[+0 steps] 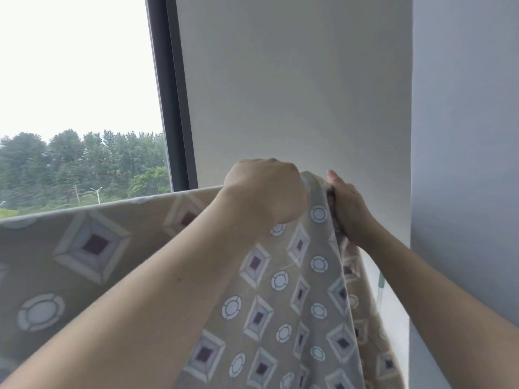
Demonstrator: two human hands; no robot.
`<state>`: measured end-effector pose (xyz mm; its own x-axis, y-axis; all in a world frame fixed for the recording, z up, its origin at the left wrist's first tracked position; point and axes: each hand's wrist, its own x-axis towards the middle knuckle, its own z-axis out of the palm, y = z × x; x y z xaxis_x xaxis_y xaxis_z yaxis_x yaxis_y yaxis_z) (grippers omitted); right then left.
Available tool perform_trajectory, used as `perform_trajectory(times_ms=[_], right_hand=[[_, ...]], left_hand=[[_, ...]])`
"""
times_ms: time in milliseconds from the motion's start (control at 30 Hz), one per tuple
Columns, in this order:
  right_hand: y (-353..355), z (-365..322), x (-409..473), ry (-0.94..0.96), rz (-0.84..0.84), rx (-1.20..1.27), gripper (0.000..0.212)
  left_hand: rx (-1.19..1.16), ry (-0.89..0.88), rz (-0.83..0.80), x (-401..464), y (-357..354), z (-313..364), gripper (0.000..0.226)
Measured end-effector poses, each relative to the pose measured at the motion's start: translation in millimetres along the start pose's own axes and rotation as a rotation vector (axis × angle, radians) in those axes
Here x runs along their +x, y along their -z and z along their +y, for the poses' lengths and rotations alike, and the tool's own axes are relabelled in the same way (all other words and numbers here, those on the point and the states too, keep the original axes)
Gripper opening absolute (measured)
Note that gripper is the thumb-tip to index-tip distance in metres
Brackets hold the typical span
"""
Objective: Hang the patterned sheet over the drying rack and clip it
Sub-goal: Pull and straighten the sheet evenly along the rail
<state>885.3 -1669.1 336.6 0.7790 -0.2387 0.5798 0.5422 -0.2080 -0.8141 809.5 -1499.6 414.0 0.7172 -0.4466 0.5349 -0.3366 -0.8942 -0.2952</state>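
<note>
While the sheet point(92, 256) hangs over a hidden rail, the left hand point(264, 189) and right hand point(346, 209) each close their grip on its bunched corner, probably steadying it for clipping.

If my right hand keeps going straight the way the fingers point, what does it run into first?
Most likely the pale wall. The right hand grips the patterned sheet at its raised corner, fingers pointing up and away. Nothing else shows between fingertips and wall, though the depth of that gap is unclear.
</note>
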Motion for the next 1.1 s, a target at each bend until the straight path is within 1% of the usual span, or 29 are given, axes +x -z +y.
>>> perform_trajectory(times_ms=[67,133,233,267,333,400,433,500,533,567,600,700,800,833,900,933,967,1033,1100], right_hand=[[4.5,19.8,-6.7,-0.141,0.038,0.039,0.052],[8.7,44.0,-14.1,-0.188,0.009,0.014,0.042],[16.9,73.8,-26.5,-0.194,-0.078,-0.085,0.044],[19.8,81.9,-28.7,-0.195,-0.110,-0.067,0.045],[23.7,92.6,-32.8,-0.158,-0.193,0.051,0.043],[24.3,95.4,-35.1,-0.132,-0.317,0.152,0.032],[24.1,94.2,-36.7,-0.116,-0.366,0.156,0.033],[22.4,84.1,-42.5,-0.101,-0.450,0.163,0.061],[21.1,82.5,-44.1,-0.106,-0.500,0.150,0.068],[20.4,82.7,-45.0,-0.107,-0.536,0.112,0.071],[19.1,80.2,-45.4,-0.106,-0.563,0.052,0.069],[16.8,68.3,-46.0,-0.145,-0.627,-0.179,0.040],[18.1,71.4,-42.6,-0.265,-0.653,-0.321,0.033],[18.9,77.1,-39.4,-0.314,-0.653,-0.461,0.030],[21.2,91.2,-30.6,-0.374,-0.615,-0.829,0.030],[21.9,96.8,-28.0,-0.387,-0.570,-0.970,0.030],[22.4,100.9,-26.5,-0.375,-0.492,-1.055,0.025],[24.2,102.8,-28.3,-0.307,-0.293,-1.104,0.007],[29.9,109.7,-26.5,-0.233,-0.065,-1.068,0.011]], left_hand=[[0.027,0.001,0.060,2.7,-5.1,4.9,0.032],[0.066,-0.004,0.107,1.7,-7.3,6.8,0.029],[0.088,0.020,0.125,-0.4,-7.6,7.2,0.026],[0.097,0.030,0.126,-0.3,-8.3,6.6,0.027],[0.114,0.041,0.133,-0.4,-10.6,4.4,0.028],[0.130,0.042,0.139,0.3,-12.0,2.8,0.029],[0.136,0.044,0.142,0.7,-12.4,2.2,0.028],[0.136,0.051,0.144,1.4,-13.3,0.8,0.024],[0.136,0.052,0.146,1.4,-13.7,0.7,0.023],[0.139,0.052,0.149,1.3,-14.2,0.2,0.022],[0.141,0.051,0.153,1.4,-14.9,-0.3,0.022],[0.140,0.040,0.165,0.9,-16.5,-4.1,0.022],[0.133,0.034,0.164,-0.7,-17.2,-9.6,0.023],[0.127,0.035,0.164,-1.8,-17.4,-11.4,0.024],[0.123,0.034,0.171,-3.3,-17.7,-13.3,0.026],[0.123,0.033,0.174,-3.7,-17.5,-13.9,0.026],[0.122,0.033,0.176,-3.9,-17.4,-13.9,0.025],[0.115,0.032,0.169,-3.9,-16.2,-12.3,0.023],[0.111,0.024,0.161,-3.7,-14.5,-9.4,0.023]])
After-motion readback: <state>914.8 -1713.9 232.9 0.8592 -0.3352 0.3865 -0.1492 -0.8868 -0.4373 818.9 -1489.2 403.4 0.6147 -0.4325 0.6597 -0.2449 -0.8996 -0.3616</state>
